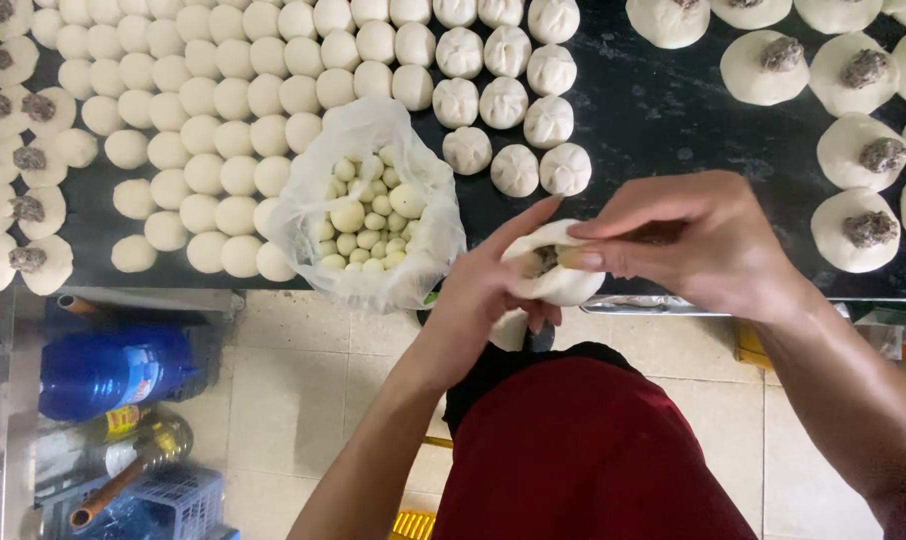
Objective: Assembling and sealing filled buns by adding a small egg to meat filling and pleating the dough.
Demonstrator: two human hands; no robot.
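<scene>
My left hand [483, 290] cups a white dough bun [563, 285] from below, just in front of the black table's edge. Dark filling shows in the bun's open top. My right hand [688, 240] pinches the bun's upper rim with thumb and fingers. Both hands hold the same bun above the floor, near my red apron.
A clear plastic bag of small pale eggs [368, 215] sits on the black table [653, 110]. Several plain dough balls [203, 130] fill the left, several pleated buns [503, 100] the middle, dough rounds topped with filling [858, 145] the right. Bottles [113, 370] stand on the floor.
</scene>
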